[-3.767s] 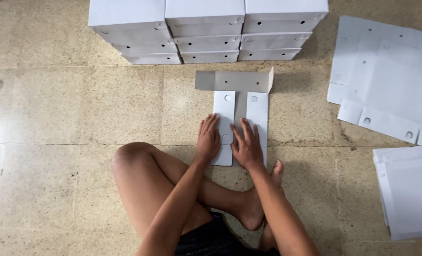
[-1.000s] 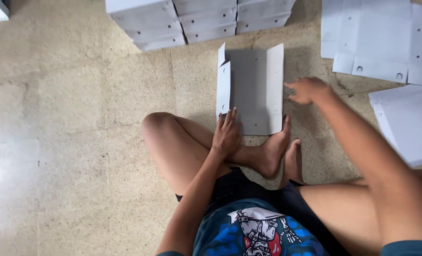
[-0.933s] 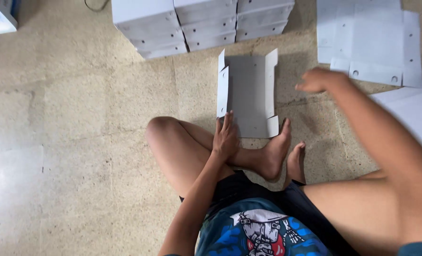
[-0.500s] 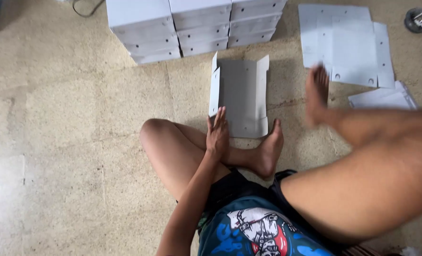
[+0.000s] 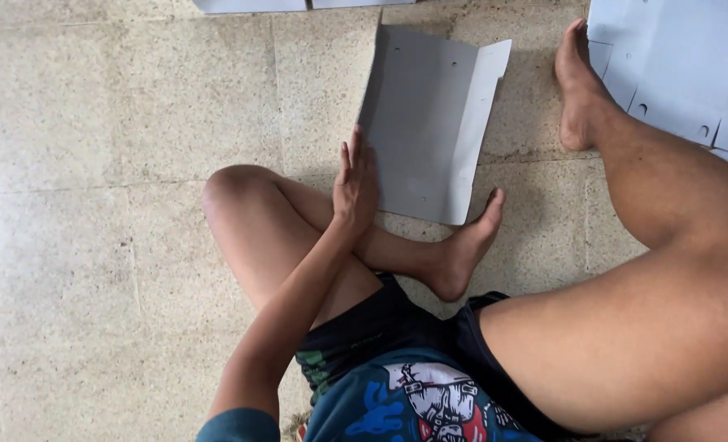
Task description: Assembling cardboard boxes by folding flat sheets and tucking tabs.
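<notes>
Left hand pinning the cardboard sheet, right hand out of shot

Your left hand [image 5: 356,182] lies flat, fingers straight, gripping nothing, just pressing the left edge of the grey cardboard sheet [image 5: 425,123] on the floor [image 5: 119,106] ahead of your bent knee. I'd say keep the palm weight right on that fold line so the raised side flaps crease cleanly. Can't tell what your right hand's doing. More flat sheets [image 5: 675,65] by the outstretched foot [image 5: 578,90].

grey cardboard sheet [image 5: 426,123] flat on floor, both side flaps folded upright.
</notes>
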